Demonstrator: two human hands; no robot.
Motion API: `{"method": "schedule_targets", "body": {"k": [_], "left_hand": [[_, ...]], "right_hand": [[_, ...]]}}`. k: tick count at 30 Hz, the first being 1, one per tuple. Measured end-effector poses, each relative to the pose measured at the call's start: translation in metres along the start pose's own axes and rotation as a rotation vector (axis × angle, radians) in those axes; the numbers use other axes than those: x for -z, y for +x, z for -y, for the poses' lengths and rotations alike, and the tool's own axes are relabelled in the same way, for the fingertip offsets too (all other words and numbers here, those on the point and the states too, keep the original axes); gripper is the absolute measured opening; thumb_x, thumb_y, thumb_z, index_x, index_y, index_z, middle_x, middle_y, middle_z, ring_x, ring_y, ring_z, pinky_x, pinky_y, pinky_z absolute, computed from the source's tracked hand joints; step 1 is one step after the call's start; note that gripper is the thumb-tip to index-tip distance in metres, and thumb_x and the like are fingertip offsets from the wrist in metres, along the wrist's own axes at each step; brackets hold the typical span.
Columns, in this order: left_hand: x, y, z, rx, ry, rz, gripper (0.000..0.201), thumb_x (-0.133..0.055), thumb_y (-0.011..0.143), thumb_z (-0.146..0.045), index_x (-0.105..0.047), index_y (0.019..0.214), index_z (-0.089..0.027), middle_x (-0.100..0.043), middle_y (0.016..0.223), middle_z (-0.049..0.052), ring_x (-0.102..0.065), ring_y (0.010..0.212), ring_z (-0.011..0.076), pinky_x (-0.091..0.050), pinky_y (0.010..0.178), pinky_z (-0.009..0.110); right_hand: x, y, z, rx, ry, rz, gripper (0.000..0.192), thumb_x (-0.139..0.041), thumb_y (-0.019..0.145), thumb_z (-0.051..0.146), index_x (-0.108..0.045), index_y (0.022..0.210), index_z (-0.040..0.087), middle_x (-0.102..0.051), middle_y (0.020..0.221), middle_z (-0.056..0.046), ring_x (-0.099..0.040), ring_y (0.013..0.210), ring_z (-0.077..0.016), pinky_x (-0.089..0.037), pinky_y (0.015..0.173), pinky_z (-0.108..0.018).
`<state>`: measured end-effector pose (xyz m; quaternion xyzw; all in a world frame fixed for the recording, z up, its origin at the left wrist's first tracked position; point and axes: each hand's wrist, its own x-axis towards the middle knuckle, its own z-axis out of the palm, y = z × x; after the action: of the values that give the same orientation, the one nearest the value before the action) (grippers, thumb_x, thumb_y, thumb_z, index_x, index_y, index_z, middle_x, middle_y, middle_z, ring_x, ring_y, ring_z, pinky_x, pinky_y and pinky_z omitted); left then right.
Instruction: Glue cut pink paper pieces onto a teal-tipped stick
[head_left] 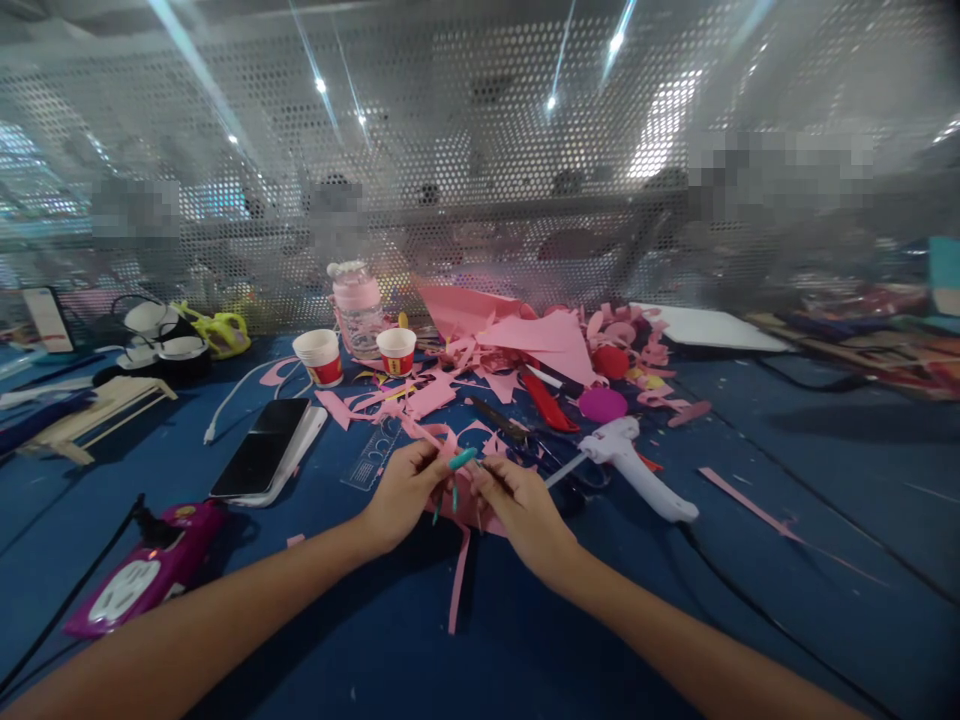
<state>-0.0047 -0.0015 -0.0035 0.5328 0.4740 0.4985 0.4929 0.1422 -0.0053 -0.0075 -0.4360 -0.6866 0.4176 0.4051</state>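
My left hand [403,492] has its fingers pinched on a small teal strip [463,458], curved and narrow. Close beside it, the fingertips of my right hand [529,512] are pressed together near the strip's right end; whether they grip it or something tiny is unclear. Pink paper lies under and between both hands, and a long pink paper strip [459,588] hangs down toward me. Right of my right hand rests a white glue gun [637,470], its nozzle side toward the hand. A clear stencil ruler [373,455] lies partly behind my left hand.
Pink paper scraps [540,345] heap up behind the hands, with a red-handled cutter [547,400] and a magenta disc [602,404]. Paper cups [319,358] and a pink-lidded bottle [358,310] stand behind. Leftward are a phone [262,450] and a purple power strip [154,575]. Cords cross the blue table.
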Motion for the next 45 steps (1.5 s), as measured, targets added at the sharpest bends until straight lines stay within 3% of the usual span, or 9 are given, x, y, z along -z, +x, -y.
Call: {"method": "schedule_targets", "body": {"k": [5,9,15,20,23,26,30,39,45], "left_hand": [[0.0,0.002,0.002,-0.027,0.009,-0.046,0.032,-0.061,0.068,-0.042,-0.048,0.079,-0.015,-0.05,0.047,-0.007,-0.046,0.039,0.0075,-0.036,0.041,0.019],[0.003,0.004,0.002,-0.144,0.125,-0.119,0.023,-0.058,0.073,-0.036,-0.049,0.081,-0.015,-0.06,0.071,0.001,-0.057,0.065,0.0133,-0.045,0.062,0.025],[0.009,-0.001,0.004,-0.451,0.712,-0.156,0.02,-0.035,0.087,-0.027,-0.05,0.094,-0.016,-0.056,0.089,0.007,-0.052,0.083,0.0181,-0.043,0.075,0.033],[0.013,-0.003,0.006,-0.766,1.108,-0.233,0.029,-0.032,0.087,-0.023,-0.045,0.11,-0.011,-0.049,0.101,0.013,-0.045,0.095,0.0244,-0.04,0.084,0.04],[0.016,-0.002,0.002,-0.822,1.312,-0.258,0.032,-0.035,0.085,-0.024,-0.049,0.109,-0.007,-0.049,0.097,0.016,-0.045,0.09,0.0268,-0.04,0.08,0.043],[0.017,-0.002,-0.006,-0.774,1.404,-0.275,0.031,-0.039,0.083,-0.026,-0.054,0.104,-0.009,-0.05,0.09,0.015,-0.047,0.084,0.027,-0.04,0.075,0.043],[0.014,-0.002,-0.018,-0.686,1.265,-0.185,0.028,-0.034,0.086,-0.025,-0.055,0.102,-0.015,-0.054,0.089,0.011,-0.05,0.084,0.0239,-0.042,0.073,0.036],[0.009,0.003,-0.029,-0.268,0.468,0.015,0.031,-0.041,0.084,-0.039,-0.055,0.068,-0.016,-0.051,0.057,-0.001,-0.047,0.053,0.0117,-0.038,0.053,0.022],[0.007,0.009,-0.028,-0.125,0.032,0.012,0.021,-0.061,0.07,-0.03,-0.065,0.085,-0.016,-0.062,0.086,0.004,-0.056,0.071,0.0135,-0.047,0.065,0.025]], "right_hand": [[-0.003,-0.001,0.003,-0.078,0.169,-0.034,0.027,-0.049,0.079,0.038,-0.05,0.062,0.018,-0.05,0.055,0.002,-0.047,0.05,-0.0103,-0.039,0.049,-0.023],[-0.004,-0.002,0.009,-0.114,0.288,-0.039,0.029,-0.05,0.077,0.043,-0.049,0.061,0.018,-0.048,0.051,0.003,-0.046,0.045,-0.0093,-0.037,0.045,-0.022],[-0.002,-0.001,0.008,-0.107,0.358,-0.088,0.031,-0.051,0.077,0.045,-0.051,0.061,0.018,-0.051,0.053,0.002,-0.044,0.046,-0.0084,-0.035,0.046,-0.022],[-0.003,-0.003,0.015,-0.115,0.426,-0.086,0.035,-0.054,0.074,0.05,-0.05,0.059,0.018,-0.049,0.052,0.003,-0.043,0.046,-0.008,-0.035,0.045,-0.022],[-0.005,-0.005,0.018,-0.137,0.484,-0.078,0.036,-0.057,0.07,0.052,-0.051,0.06,0.018,-0.05,0.055,0.002,-0.043,0.046,-0.0074,-0.035,0.044,-0.021],[-0.006,-0.007,0.02,-0.15,0.508,-0.076,0.036,-0.058,0.07,0.051,-0.05,0.06,0.017,-0.05,0.055,0.002,-0.043,0.047,-0.0071,-0.036,0.044,-0.02],[-0.006,-0.009,0.022,-0.132,0.519,-0.079,0.036,-0.058,0.07,0.051,-0.05,0.06,0.017,-0.05,0.055,0.002,-0.043,0.048,-0.0071,-0.038,0.047,-0.02],[-0.005,-0.009,0.022,-0.103,0.46,-0.138,0.034,-0.055,0.073,0.05,-0.048,0.061,0.018,-0.047,0.055,0.003,-0.042,0.047,-0.0075,-0.035,0.043,-0.02],[-0.005,-0.006,0.017,-0.098,0.469,-0.156,0.035,-0.055,0.073,0.051,-0.05,0.062,0.018,-0.049,0.053,0.003,-0.039,0.041,-0.0061,-0.03,0.037,-0.019]]}}
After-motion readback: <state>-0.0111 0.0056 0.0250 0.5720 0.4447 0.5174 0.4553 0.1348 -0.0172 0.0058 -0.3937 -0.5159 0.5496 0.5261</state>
